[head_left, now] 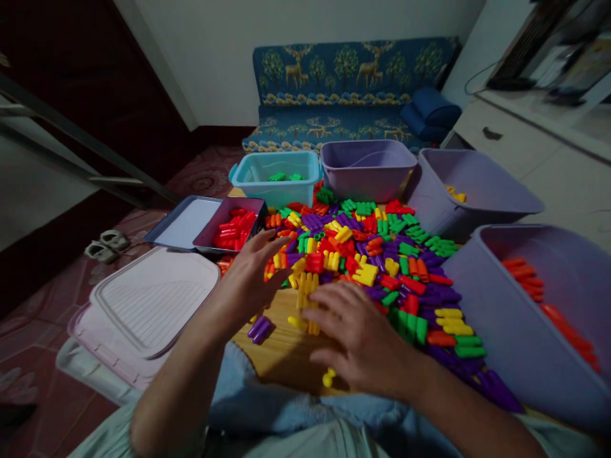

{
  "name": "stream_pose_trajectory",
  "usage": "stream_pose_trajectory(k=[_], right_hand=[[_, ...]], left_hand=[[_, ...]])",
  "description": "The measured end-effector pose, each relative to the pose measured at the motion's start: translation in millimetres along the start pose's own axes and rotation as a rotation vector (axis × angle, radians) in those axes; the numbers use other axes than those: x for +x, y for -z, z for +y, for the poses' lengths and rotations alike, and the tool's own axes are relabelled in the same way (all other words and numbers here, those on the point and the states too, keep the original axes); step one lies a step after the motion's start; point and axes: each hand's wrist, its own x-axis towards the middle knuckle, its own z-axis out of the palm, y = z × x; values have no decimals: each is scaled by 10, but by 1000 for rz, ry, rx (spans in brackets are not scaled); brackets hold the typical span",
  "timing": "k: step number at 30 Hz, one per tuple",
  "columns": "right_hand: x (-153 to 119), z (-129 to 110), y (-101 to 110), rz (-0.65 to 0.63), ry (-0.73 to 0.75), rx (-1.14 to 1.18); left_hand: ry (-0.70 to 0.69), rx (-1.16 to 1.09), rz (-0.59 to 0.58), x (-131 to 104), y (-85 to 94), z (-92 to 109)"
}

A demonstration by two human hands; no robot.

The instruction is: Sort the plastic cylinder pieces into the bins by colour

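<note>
Plastic building pieces in red, yellow, green, purple and orange lie heaped over the wooden table. Above the heap's near left edge is my left hand, fingers spread and nothing held. My right hand is lower and to the right, palm down, its fingers apart and slightly blurred. Its fingertips reach over a cluster of joined yellow pieces; whether they touch it I cannot tell. A loose purple piece lies below my left hand, and a small yellow piece sits under my right thumb.
A turquoise bin holds green pieces; a shallow box holds red ones. Purple bins stand at the back and right; some contain yellow or orange-red pieces. Stacked lids lie at left. Behind is a patterned sofa.
</note>
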Motion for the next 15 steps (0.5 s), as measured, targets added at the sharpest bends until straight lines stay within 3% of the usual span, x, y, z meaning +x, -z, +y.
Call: stream_pose_trajectory(k=[2, 5, 9, 12, 15], right_hand=[[-171, -75, -126, -208, 131, 18], [-277, 36, -293, -304, 162, -34], [-80, 212, -297, -151, 27, -147], [219, 154, -246, -27, 5, -170], [563, 33, -332, -4, -4, -168]], left_hand=[[71, 131, 10, -208, 185, -163], [165, 211, 42, -433, 338, -345], [225, 218, 43, -557, 417, -444], [219, 313, -24, -552, 442, -528], [185, 464, -145, -490, 422, -675]])
